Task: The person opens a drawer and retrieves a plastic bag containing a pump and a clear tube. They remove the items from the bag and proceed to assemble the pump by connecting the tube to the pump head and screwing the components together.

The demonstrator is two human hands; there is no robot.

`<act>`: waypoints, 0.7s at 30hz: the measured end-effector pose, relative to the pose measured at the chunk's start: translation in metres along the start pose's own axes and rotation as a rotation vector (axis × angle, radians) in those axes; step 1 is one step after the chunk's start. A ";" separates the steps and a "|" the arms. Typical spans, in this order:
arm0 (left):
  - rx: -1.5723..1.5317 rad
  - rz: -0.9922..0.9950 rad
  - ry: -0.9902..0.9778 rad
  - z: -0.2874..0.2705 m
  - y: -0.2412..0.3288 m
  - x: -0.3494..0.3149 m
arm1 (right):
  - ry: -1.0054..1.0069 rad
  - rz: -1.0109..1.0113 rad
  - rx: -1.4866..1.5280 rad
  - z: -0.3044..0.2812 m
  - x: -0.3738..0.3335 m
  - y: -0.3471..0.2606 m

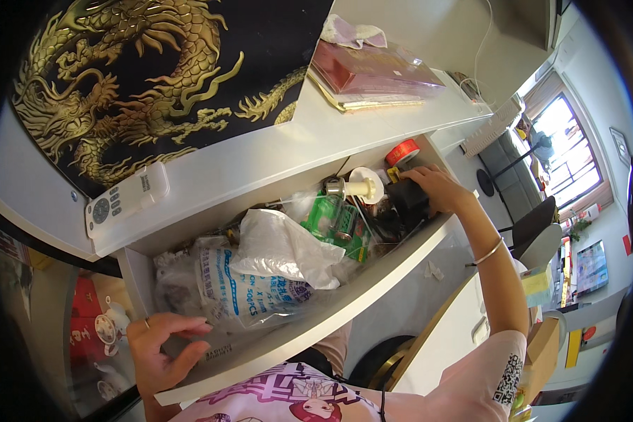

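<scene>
An open white drawer (359,304) full of mixed items stretches across the middle in front of me. At its right end my right hand (439,188) is closed round a black boxy object (408,200). My left hand (163,344) is at the drawer's front left corner, thumb and fingers apart, holding nothing. Beside it lies a clear printed plastic bag (225,281), partly under a crumpled white plastic packet (281,246). Farther right are a green battery pack (341,221), a cream plastic fitting with a metal end (359,187) and a red tape roll (402,152).
Behind the drawer, a white cabinet top (260,162) bears a white remote control (126,199), a gold dragon panel (141,77) and a dark red box (376,68). A white table (443,330) stands at right. White teapots (111,327) sit on a lower shelf at left.
</scene>
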State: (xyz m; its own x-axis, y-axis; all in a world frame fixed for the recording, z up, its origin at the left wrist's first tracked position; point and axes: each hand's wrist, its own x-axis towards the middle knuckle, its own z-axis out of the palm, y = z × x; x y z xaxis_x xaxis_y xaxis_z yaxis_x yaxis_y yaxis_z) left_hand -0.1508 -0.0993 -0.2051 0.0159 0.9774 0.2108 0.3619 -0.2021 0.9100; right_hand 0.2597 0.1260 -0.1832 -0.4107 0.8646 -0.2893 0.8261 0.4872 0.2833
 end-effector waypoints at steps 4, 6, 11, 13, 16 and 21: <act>-0.021 -0.004 0.023 0.002 -0.002 -0.001 | 0.124 0.017 -0.040 0.008 0.003 0.006; -0.031 -0.005 0.013 0.001 -0.005 -0.001 | 0.245 0.104 0.017 0.000 -0.013 0.001; -0.021 -0.018 0.013 0.002 -0.006 -0.003 | 0.656 0.303 0.253 -0.043 -0.052 -0.006; -0.014 -0.022 -0.026 0.002 -0.004 0.000 | 0.840 0.347 0.473 -0.054 -0.070 -0.005; -0.039 -0.021 -0.123 -0.004 -0.001 0.007 | 1.156 0.118 0.788 -0.049 -0.088 -0.012; -0.084 0.100 -0.251 -0.004 0.020 0.044 | 1.392 -0.356 1.034 -0.018 -0.094 -0.046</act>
State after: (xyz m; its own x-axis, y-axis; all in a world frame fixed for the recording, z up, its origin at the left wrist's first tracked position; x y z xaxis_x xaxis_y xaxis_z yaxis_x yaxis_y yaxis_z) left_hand -0.1464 -0.0605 -0.1763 0.2813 0.9351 0.2156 0.2683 -0.2924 0.9179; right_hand 0.2533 0.0246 -0.1531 -0.1471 0.4658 0.8726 0.2892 0.8639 -0.4124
